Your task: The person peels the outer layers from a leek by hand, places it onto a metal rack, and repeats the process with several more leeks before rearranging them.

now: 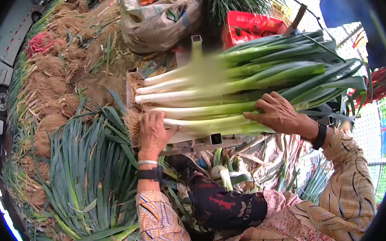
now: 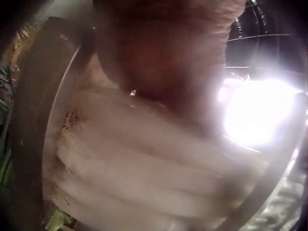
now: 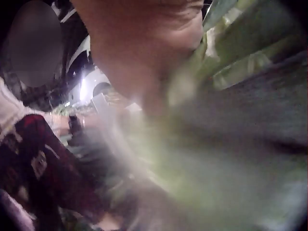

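A row of leeks (image 1: 200, 93) lies across a metal frame (image 1: 232, 141), white root ends to the left and green leaves to the right. My left hand (image 1: 153, 134) holds the root end of the nearest leek (image 1: 202, 121), its thumb along the white stalk. Farther right, my right hand (image 1: 280, 114) grips the same leek where it turns green, thumb and fingers spread around it. The left wrist view shows pale stalks (image 2: 144, 154) close below the palm. Blurred green leaves (image 3: 216, 159) fill much of the right wrist view.
More leeks (image 1: 84, 168) are piled on the ground at left, beside a long row of root bundles (image 1: 48, 99). Behind the frame stand a stuffed sack (image 1: 161, 24) and a red box (image 1: 253, 22). A vehicle (image 1: 2, 80) is at far left.
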The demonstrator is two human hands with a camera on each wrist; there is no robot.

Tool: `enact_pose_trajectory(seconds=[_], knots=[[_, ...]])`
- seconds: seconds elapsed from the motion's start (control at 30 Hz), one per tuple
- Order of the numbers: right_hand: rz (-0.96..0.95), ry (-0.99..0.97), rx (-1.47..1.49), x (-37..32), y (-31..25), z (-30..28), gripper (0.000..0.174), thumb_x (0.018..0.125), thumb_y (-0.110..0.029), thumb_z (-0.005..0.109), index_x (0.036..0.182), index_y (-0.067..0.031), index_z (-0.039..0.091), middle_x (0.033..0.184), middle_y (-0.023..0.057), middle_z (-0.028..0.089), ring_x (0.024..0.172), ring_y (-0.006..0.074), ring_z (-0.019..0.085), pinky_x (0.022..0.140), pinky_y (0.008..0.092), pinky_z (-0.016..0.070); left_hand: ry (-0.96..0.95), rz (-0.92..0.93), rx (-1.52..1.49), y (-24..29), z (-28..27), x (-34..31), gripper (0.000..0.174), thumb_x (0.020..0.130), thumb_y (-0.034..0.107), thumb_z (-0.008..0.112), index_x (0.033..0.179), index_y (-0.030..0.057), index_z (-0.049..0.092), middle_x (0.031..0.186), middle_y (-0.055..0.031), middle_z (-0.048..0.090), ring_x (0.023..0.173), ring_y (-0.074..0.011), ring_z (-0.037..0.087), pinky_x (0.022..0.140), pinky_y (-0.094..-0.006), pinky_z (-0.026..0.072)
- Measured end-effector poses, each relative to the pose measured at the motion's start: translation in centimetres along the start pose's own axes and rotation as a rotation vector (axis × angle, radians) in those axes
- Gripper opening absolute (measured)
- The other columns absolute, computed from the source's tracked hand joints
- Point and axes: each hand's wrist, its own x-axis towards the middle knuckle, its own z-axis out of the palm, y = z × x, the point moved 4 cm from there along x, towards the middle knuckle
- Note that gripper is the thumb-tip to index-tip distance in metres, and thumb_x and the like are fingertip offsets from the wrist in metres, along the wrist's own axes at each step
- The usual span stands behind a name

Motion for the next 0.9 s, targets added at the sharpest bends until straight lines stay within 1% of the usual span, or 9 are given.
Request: enact_pose_trajectory(seconds=[0.07, 0.2, 0.37, 0.43, 0.53, 0.6, 0.73, 0.77, 0.9], knots=[[-0.048, 0.162, 0.036, 0.3, 0.2, -0.2, 0.039, 0.076, -0.016, 0.054, 0.115, -0.0205, 0.06, 0.093, 0.0015, 0.048, 0.091, 0.0191, 0.046, 0.077, 0.0319, 0.0359, -0.035, -0.009, -0.019, -0.3, 0.8, 0.1, 0.065, 0.075, 0.063, 0.056, 0.098, 0.0019, 0.056, 0.097, -0.0151, 0.053, 0.097, -0.034, 0.046, 0.087, -0.0439, 0.0374], [-0.035, 0.022, 0.03, -0.4, 0.5, 0.7, 0.04, 0.075, -0.017, 0.054, 0.114, -0.0221, 0.058, 0.097, 0.0014, 0.049, 0.092, 0.0182, 0.046, 0.079, 0.0324, 0.0356, -0.076, -0.147, -0.052, 0.6, 1.5, -1.4, 0.064, 0.075, 0.061, 0.058, 0.097, 0.0018, 0.056, 0.097, -0.0154, 0.052, 0.096, -0.0352, 0.046, 0.085, -0.0463, 0.037], [-0.056, 0.099, 0.081, 0.0, 2.0, 2.5, 0.039, 0.076, -0.026, 0.057, 0.114, -0.0211, 0.059, 0.093, -0.001, 0.05, 0.088, 0.0174, 0.046, 0.077, 0.0333, 0.0365, -0.006, -0.18, -0.182, 0.3, 2.7, -2.9, 0.055, 0.077, 0.053, 0.063, 0.099, 0.0028, 0.054, 0.096, -0.0162, 0.051, 0.094, -0.0346, 0.046, 0.084, -0.0456, 0.0363], [-0.071, 0.126, 0.179, 0.4, 2.6, 1.8, 0.03, 0.076, -0.024, 0.056, 0.105, -0.0211, 0.063, 0.086, -0.0012, 0.047, 0.086, 0.0172, 0.046, 0.076, 0.0326, 0.0365, 0.037, -0.223, -0.24, -0.3, 3.6, -3.1, 0.051, 0.077, 0.047, 0.065, 0.095, 0.0014, 0.052, 0.092, -0.0157, 0.05, 0.091, -0.0336, 0.046, 0.084, -0.0434, 0.0363], [-0.067, 0.191, 0.143, -0.6, 2.0, 2.6, 0.026, 0.075, -0.025, 0.057, 0.1, -0.0231, 0.063, 0.092, 0.0, 0.049, 0.088, 0.0193, 0.047, 0.074, 0.0338, 0.0396, 0.033, -0.359, -0.253, 0.8, 2.8, -3.6, 0.055, 0.077, 0.05, 0.065, 0.09, -0.0001, 0.049, 0.086, -0.0139, 0.046, 0.088, -0.0317, 0.044, 0.081, -0.043, 0.0353], [-0.073, 0.104, 0.13, -1.4, 1.1, 1.7, 0.02, 0.071, -0.024, 0.057, 0.091, -0.0232, 0.062, 0.091, 0.0003, 0.047, 0.088, 0.0194, 0.046, 0.073, 0.0334, 0.0396, 0.042, -0.312, -0.271, 0.5, 2.7, -3.8, 0.055, 0.077, 0.051, 0.065, 0.088, -0.0001, 0.049, 0.086, -0.0135, 0.046, 0.086, -0.0315, 0.045, 0.08, -0.0428, 0.0351], [-0.075, 0.236, 0.171, -0.8, 2.2, 2.4, 0.007, 0.067, -0.026, 0.059, 0.073, -0.0232, 0.062, 0.084, 0.0003, 0.045, 0.087, 0.019, 0.046, 0.073, 0.0325, 0.0383, -0.017, -0.3, -0.352, 0.4, 2.7, -2.8, 0.056, 0.078, 0.053, 0.064, 0.085, -0.0003, 0.049, 0.084, -0.0131, 0.046, 0.082, -0.0313, 0.046, 0.079, -0.0421, 0.0355], [-0.091, 0.32, 0.153, -0.8, 2.1, 2.3, 0.021, 0.07, -0.026, 0.058, 0.089, -0.0251, 0.065, 0.088, 0.0011, 0.048, 0.087, 0.0198, 0.046, 0.074, 0.0341, 0.0377, -0.019, -0.292, -0.35, 0.4, 2.8, -2.9, 0.055, 0.078, 0.052, 0.064, 0.084, -0.0006, 0.049, 0.084, -0.0132, 0.047, 0.082, -0.0313, 0.046, 0.078, -0.0422, 0.0359], [-0.102, 0.501, 0.395, -3.1, -5.0, 2.4, 0.035, 0.073, -0.026, 0.058, 0.107, -0.0221, 0.062, 0.101, 0.0037, 0.053, 0.104, 0.0222, 0.046, 0.089, 0.0434, 0.0364, 0.008, -0.285, -0.393, 0.0, 3.0, -2.8, 0.054, 0.078, 0.05, 0.065, 0.083, -0.0016, 0.05, 0.083, -0.0138, 0.047, 0.082, -0.0314, 0.047, 0.078, -0.0426, 0.0372]])
